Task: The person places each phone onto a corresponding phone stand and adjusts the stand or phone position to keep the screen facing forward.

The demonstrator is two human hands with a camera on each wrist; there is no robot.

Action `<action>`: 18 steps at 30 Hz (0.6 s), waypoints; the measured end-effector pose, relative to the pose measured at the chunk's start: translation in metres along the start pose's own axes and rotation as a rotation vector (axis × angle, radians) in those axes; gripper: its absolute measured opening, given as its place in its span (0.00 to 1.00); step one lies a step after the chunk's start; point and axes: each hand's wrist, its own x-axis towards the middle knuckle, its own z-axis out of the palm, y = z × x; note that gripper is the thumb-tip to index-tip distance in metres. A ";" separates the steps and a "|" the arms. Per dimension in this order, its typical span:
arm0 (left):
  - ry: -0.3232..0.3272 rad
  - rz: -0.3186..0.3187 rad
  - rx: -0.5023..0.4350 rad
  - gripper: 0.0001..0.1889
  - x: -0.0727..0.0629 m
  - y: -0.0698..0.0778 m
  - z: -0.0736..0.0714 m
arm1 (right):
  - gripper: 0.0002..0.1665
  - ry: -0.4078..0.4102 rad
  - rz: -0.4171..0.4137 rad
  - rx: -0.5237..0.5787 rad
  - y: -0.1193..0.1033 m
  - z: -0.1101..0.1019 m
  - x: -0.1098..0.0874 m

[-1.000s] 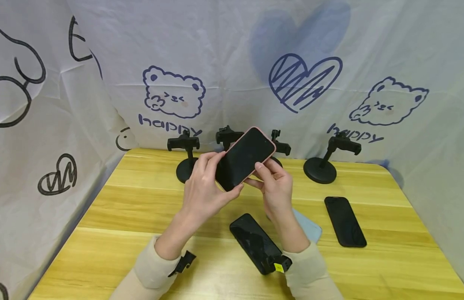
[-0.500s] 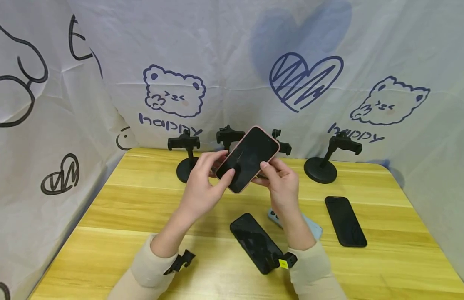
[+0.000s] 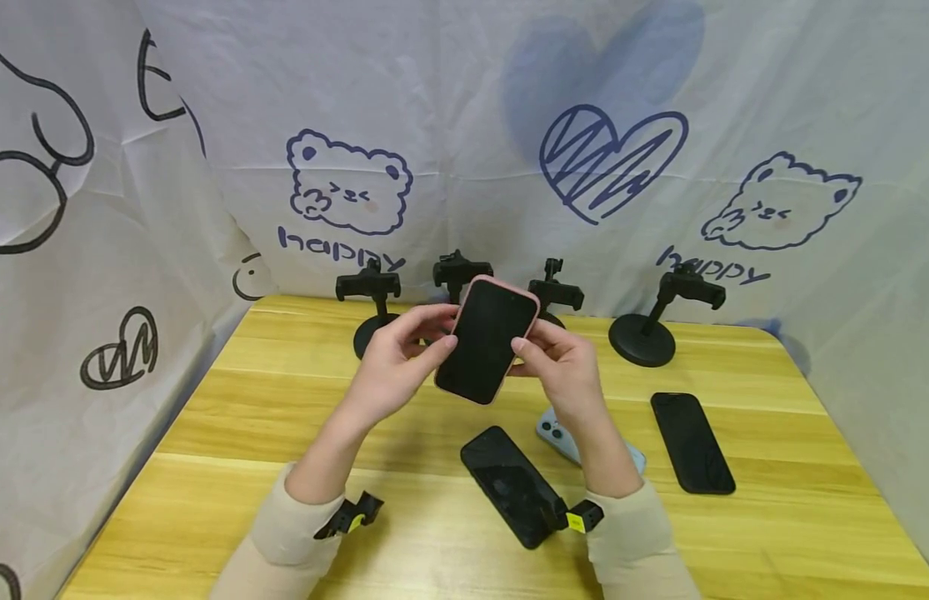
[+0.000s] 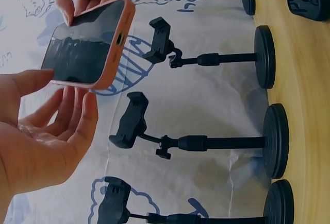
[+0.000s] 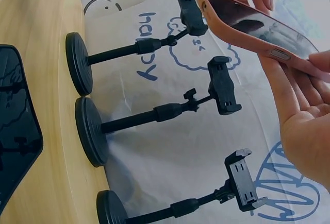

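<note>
A smartphone [image 3: 488,340] in a pink case is held up above the table, its dark screen facing the head camera and its top leaning right. My left hand [image 3: 401,358] grips its left edge, thumb on the front and fingers behind. On the opposite edge my right hand [image 3: 565,367] pinches it, thumb at the screen's border. The left wrist view shows the phone's end with its port [image 4: 120,38]; the right wrist view shows a side button [image 5: 280,54]. Behind the phone stand black phone stands, among them one [image 3: 454,275] partly hidden by it.
On the table [image 3: 209,467] lie a black phone [image 3: 509,483], a light blue phone [image 3: 560,433] partly under my right forearm, and another black phone [image 3: 692,442] at right. More stands [image 3: 368,304] line the back edge, before a white cloth [image 3: 464,100] with drawings.
The pink-cased phone has turned more upright and come slightly lower. My left thumb has shifted from its lower end to its left edge. Both hands still hold it.
</note>
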 end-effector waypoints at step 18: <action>0.009 0.058 0.009 0.14 -0.003 -0.001 -0.009 | 0.18 -0.043 0.034 -0.032 0.000 0.003 0.000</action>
